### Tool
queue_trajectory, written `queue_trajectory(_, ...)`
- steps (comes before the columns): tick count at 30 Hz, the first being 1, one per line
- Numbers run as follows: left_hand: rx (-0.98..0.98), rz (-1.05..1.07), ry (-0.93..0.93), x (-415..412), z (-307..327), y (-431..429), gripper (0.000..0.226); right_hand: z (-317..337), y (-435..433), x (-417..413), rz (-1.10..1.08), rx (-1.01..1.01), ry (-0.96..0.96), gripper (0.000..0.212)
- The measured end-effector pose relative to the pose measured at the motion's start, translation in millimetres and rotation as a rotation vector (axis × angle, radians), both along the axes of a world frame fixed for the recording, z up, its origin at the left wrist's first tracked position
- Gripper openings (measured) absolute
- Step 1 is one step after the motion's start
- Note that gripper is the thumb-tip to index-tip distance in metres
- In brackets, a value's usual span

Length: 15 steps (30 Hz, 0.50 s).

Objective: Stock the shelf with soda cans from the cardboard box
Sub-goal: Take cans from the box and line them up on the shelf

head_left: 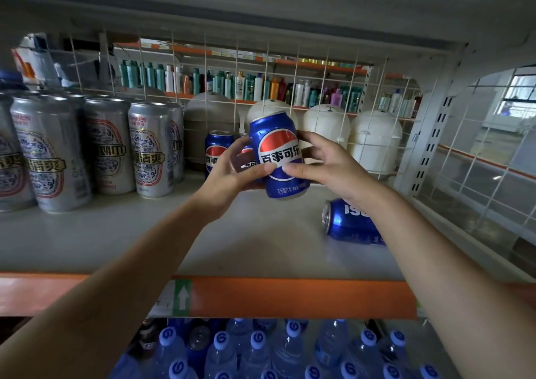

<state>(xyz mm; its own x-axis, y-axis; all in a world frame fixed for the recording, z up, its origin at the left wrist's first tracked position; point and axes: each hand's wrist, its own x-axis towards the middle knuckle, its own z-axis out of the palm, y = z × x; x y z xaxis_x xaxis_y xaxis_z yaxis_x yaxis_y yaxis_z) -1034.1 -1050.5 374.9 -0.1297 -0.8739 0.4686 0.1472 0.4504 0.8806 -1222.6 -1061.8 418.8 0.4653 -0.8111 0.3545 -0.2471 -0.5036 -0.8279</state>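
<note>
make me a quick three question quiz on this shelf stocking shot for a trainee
1. The raised Pepsi can is held by: A) one hand B) both hands C) neither hand
2. True or false: a second Pepsi can lies on its side on the shelf.
3. Fill in: the water bottles on the level below have ____ caps.

Key
1. B: the left hand and right hand both have fingers round it.
2. True.
3. Blue.
</note>
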Motion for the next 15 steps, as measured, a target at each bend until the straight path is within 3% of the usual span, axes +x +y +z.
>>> queue_trajectory(2, 0.002, 0.003, -0.003, 0, 0, 1, 0.089, -2, -1, -2, 0.008, 0.012, 0.011, 0.073)
queue_trajectory(5, -0.007, 0.028, -0.049, -2, 0, 0, 0.074, -3, -1, -3, 0.011, 0.065, -0.017, 0.079)
queue_trajectory(11, -0.002, 0.018, -0.1, -4, -1, -2, 0.062, -15, -1, -2, -0.012, 0.072, -0.15, 0.078)
queue_trajectory(15, 0.025, 0.008, -0.164, -2, -3, -2, 0.101, -23, -5, -1, -0.038, 0.14, -0.344, 0.072)
